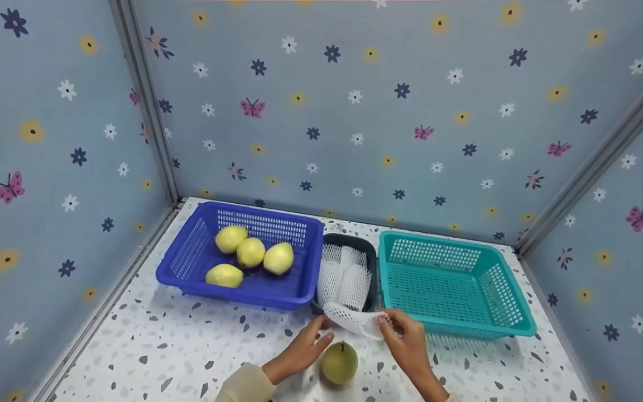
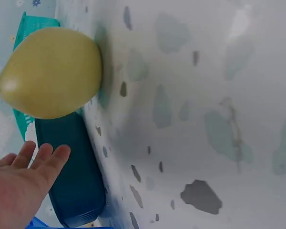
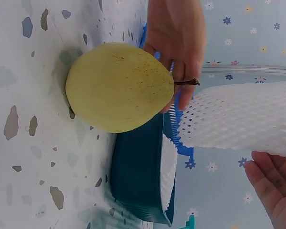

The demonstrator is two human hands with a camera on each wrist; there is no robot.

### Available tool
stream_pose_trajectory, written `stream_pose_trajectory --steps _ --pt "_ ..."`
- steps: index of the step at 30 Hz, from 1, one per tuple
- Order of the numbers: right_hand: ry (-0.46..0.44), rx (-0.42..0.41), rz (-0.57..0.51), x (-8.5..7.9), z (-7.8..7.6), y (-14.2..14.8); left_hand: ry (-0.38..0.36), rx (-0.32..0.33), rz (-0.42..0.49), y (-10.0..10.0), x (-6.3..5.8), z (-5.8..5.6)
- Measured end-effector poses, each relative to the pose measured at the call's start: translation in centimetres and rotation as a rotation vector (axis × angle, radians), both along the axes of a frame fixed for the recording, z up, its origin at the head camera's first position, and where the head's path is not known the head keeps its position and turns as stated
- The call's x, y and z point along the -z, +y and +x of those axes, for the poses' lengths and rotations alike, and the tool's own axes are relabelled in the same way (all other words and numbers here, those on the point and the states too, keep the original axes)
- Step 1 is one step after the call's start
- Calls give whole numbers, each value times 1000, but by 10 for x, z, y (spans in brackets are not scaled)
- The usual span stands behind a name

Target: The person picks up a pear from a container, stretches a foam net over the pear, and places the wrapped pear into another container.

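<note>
My right hand (image 1: 409,343) pinches one end of a white foam fruit net (image 1: 355,321), with the thumb and fingers visible on it in the right wrist view. My left hand (image 1: 302,349) has its fingers extended near the net's other end and holds nothing. A yellow-green pear (image 1: 340,363) stands upright on the table between both hands, its dark stem (image 3: 187,82) on top. Behind the hands, a dark green tray (image 1: 374,262) holds several more foam nets (image 1: 349,285).
On the left, a blue basket (image 1: 238,290) contains several yellow pears (image 1: 250,253). A teal basket (image 1: 438,285) stands on the right, beside the dark tray. Flower-patterned panels (image 1: 355,123) enclose the speckled white table (image 1: 187,340) at the back and sides.
</note>
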State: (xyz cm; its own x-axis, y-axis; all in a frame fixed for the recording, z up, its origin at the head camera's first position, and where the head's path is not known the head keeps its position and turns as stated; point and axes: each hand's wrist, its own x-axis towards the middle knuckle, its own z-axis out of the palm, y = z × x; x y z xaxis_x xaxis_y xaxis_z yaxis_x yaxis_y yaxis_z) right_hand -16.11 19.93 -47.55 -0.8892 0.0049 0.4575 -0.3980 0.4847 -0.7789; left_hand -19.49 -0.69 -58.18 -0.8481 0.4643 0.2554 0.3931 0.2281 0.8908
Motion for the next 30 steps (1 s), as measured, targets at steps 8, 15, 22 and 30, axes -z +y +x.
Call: stream_pose_trajectory --steps 8,15,22,30 --pt "16 -10 -9 -1 -1 2 -59 -103 167 4 -41 12" --pt "-66 18 -42 3 -1 4 15 -155 258 8 -42 18" --pt "-125 -8 -57 8 4 4 71 -277 366 14 -43 21" --pt "-103 -125 -68 6 4 7 3 -317 484 16 -51 15"
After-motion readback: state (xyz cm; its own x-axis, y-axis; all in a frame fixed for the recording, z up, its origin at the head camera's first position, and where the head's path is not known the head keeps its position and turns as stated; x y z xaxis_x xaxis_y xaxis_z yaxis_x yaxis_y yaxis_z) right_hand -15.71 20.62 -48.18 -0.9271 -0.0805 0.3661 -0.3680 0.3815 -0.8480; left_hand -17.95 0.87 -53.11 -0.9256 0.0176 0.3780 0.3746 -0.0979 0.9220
